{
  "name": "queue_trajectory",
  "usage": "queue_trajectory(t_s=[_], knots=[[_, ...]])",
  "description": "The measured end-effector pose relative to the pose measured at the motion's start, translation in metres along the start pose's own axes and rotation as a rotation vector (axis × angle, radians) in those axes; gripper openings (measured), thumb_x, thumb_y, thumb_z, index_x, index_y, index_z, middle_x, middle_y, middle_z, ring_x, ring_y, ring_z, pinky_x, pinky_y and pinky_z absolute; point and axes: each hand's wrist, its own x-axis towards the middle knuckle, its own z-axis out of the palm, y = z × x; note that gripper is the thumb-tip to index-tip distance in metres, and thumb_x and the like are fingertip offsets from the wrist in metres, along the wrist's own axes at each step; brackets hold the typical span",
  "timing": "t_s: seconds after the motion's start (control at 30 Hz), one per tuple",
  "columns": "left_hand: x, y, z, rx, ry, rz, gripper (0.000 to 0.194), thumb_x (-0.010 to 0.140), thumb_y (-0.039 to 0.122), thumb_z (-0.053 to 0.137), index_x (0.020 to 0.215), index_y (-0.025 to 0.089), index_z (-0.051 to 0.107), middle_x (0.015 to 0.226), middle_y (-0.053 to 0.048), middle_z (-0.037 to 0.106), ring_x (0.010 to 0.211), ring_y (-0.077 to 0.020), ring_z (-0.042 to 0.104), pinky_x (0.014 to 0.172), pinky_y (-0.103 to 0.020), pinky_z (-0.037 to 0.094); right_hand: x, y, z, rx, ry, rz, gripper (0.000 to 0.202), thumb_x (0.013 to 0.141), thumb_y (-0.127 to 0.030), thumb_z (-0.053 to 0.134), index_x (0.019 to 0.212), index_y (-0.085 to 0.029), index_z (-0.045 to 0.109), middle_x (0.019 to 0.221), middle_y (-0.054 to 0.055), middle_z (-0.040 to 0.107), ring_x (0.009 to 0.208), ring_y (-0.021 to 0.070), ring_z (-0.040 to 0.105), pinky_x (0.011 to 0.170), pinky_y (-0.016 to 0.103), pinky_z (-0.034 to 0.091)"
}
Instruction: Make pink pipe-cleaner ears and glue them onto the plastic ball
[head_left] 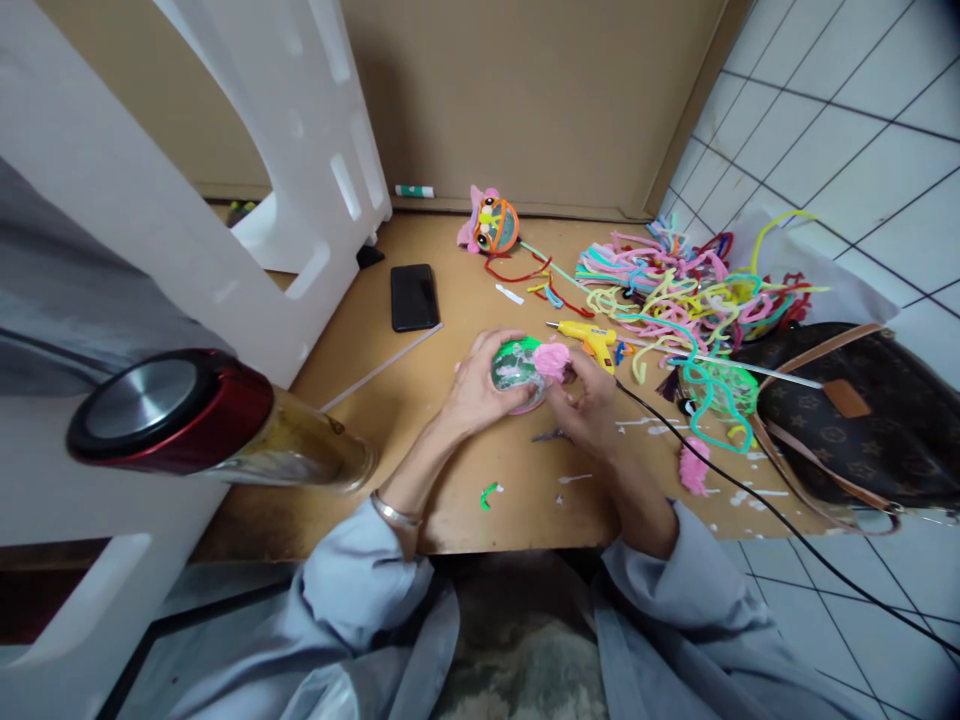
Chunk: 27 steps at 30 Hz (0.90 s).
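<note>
Green-and-clear ball (513, 374) is mid-surface (487, 460), with the left hand's (474, 388) fingers clamped around its left side. Pink tuft (552, 360) sits on the ball's right, touching the right hand's (592, 405) fingers, so that hand's nearer; can't tell if they're pinching it. Ball's roundish, no real long axis. Yellow glue gun (589, 336) lies just beyond.

The ball (512, 375) looks like clear, glossy plastic, with a fuzzy, matt pink tuft (551, 359) against it. The pipe cleaners (690, 300) are soft and fuzzy. The glue gun (589, 338) is smooth plastic; the phone (414, 298), glossy black. The flask (300, 440) has a shiny red lid (229, 425) with a brushed-metal disc (144, 402). The bangle (394, 510) is polished metal, the table (450, 490) smooth and wood-like, the sleeves (352, 575) matt cloth.
</note>
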Motion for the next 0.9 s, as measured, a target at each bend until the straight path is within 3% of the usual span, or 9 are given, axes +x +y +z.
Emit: queue_trajectory(t_s=[0.17, 0.4, 0.63, 0.73, 0.9], knots=[[0.000, 0.002, -0.001, -0.001, 0.028, 0.039, 0.052, 0.070, 0.029, 0.075, 0.119, 0.023, 0.059, 0.131, -0.010, 0.061, 0.127, -0.0285, 0.057, 0.112, -0.043, 0.043, 0.000, 0.001, 0.002, -0.012, 0.006, -0.025, 0.012, 0.079, -0.022, 0.062, 0.090, -0.025, 0.066, 0.077, 0.001, 0.063, 0.070, 0.0189, 0.053, 0.067, 0.033, 0.046], [-0.002, 0.005, 0.000, -0.040, 0.010, -0.065, 0.058, 0.067, 0.025, 0.076, 0.119, 0.023, 0.051, 0.136, -0.009, 0.061, 0.127, -0.0274, 0.059, 0.111, -0.044, 0.044, 0.001, 0.009, 0.002, 0.126, 0.132, 0.072, 0.012, 0.082, -0.029, 0.066, 0.092, -0.023, 0.069, 0.080, 0.000, 0.065, 0.072, 0.0163, 0.055, 0.068, 0.031, 0.047], [-0.002, 0.009, -0.002, -0.038, -0.025, -0.033, 0.048, 0.068, 0.022, 0.073, 0.110, 0.023, 0.050, 0.143, -0.013, 0.059, 0.136, -0.0294, 0.054, 0.114, -0.049, 0.042, 0.006, 0.013, 0.005, 0.432, 0.175, 0.276, 0.022, 0.075, -0.039, 0.079, 0.089, -0.023, 0.072, 0.090, 0.003, 0.074, 0.084, 0.0202, 0.068, 0.079, 0.036, 0.057], [-0.002, 0.009, -0.002, -0.034, -0.029, -0.015, 0.044, 0.068, 0.020, 0.072, 0.106, 0.023, 0.051, 0.145, -0.015, 0.058, 0.138, -0.0298, 0.053, 0.113, -0.051, 0.042, 0.006, 0.012, 0.006, 0.464, 0.181, 0.269, 0.021, 0.075, -0.040, 0.081, 0.086, -0.023, 0.073, 0.088, 0.003, 0.075, 0.083, 0.0202, 0.069, 0.080, 0.037, 0.057], [-0.002, 0.007, -0.002, 0.008, -0.034, 0.037, 0.040, 0.070, 0.019, 0.071, 0.105, 0.022, 0.053, 0.145, -0.015, 0.057, 0.136, -0.0297, 0.055, 0.110, -0.049, 0.045, 0.005, 0.013, 0.004, 0.330, 0.198, 0.181, 0.016, 0.077, -0.037, 0.079, 0.083, -0.023, 0.073, 0.087, 0.003, 0.073, 0.087, 0.0205, 0.067, 0.084, 0.038, 0.056]])
